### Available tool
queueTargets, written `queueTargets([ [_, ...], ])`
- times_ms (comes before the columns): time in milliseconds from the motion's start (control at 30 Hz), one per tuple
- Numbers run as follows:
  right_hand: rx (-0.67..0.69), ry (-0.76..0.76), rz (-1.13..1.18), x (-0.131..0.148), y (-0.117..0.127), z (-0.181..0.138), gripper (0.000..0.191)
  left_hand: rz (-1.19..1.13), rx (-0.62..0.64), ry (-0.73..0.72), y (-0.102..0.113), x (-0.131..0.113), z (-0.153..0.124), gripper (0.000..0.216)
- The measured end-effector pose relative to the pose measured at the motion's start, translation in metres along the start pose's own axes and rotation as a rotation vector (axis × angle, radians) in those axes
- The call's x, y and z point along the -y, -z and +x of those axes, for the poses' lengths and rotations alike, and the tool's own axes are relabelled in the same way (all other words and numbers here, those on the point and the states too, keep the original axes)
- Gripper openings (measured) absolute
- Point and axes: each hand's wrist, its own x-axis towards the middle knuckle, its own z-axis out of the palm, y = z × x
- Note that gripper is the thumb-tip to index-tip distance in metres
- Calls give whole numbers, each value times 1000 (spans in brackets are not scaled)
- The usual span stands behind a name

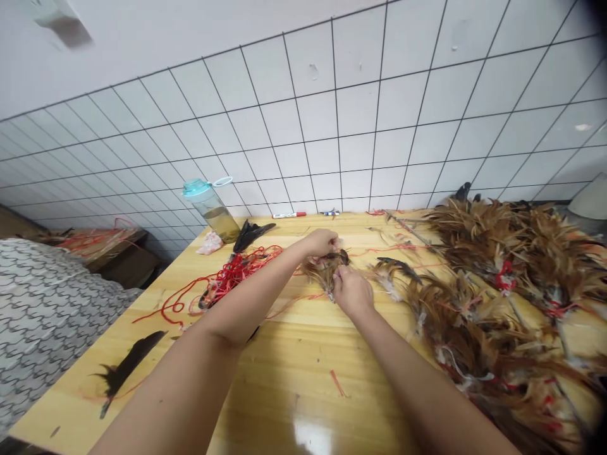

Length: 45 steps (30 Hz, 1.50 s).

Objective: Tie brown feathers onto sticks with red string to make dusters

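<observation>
A small bunch of brown feathers point(318, 272) lies low over the wooden table, between my two hands. My right hand point(353, 291) is closed, its fingers pinching the near right side of this bunch. Just beyond the bunch, my left hand point(321, 242) has its fingers curled together at the feather tips; what they pinch, if anything, is too small to make out. Close to the right hand lies a loose tuft of brown and dark feathers point(389, 278). A tangle of red string point(239, 275) sits left of the bunch, partly behind my left forearm.
Big tied feather bundles point(502, 253) and more bundles point(474, 341) fill the table's right side. A water bottle point(215, 215) with a blue lid stands at the back left. Markers point(289, 215) lie along the tiled wall point(313, 120). A black feather point(130, 366) rests front left.
</observation>
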Motion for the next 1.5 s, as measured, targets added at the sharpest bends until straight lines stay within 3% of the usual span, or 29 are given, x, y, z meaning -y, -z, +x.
queueTargets([
  [133, -78, -33, 47, -2, -2, 0, 20, 3, -95, 30, 21, 1, 2, 19],
  [300, -12, 34, -35, 0, -8, -1, 21, 23, -46, -15, 28, -6, 16, 19],
  [400, 18, 122, -79, 3, -10, -2, 21, 51, -47, -77, 17, -27, 40, 30],
  [533, 15, 113, -61, 4, -11, -2, 24, 66, -86, -240, -11, -63, 83, 49],
  [667, 36, 106, 1, 3, -10, 1, 23, 9, -23, -391, -35, -91, 121, 59],
  [767, 76, 121, 42, 3, -9, 3, 22, -38, 5, -556, -42, -102, 138, 56],
  [867, 87, 121, 68, 4, -8, 4, 22, -42, 45, -577, -44, -106, 143, 42],
  [1033, 70, 121, 51, 2, -9, 1, 21, 13, 65, -445, -46, -95, 132, 22],
  [1133, 15, 127, 18, 0, -11, -2, 25, 63, 66, -362, -35, -78, 114, 18],
  [1367, 35, 143, -18, 1, -7, -2, 22, 95, -7, -142, 22, -33, 40, 18],
  [1500, -85, 75, 42, 0, -2, -3, 21, 87, -40, -52, 27, -14, -8, 20],
])
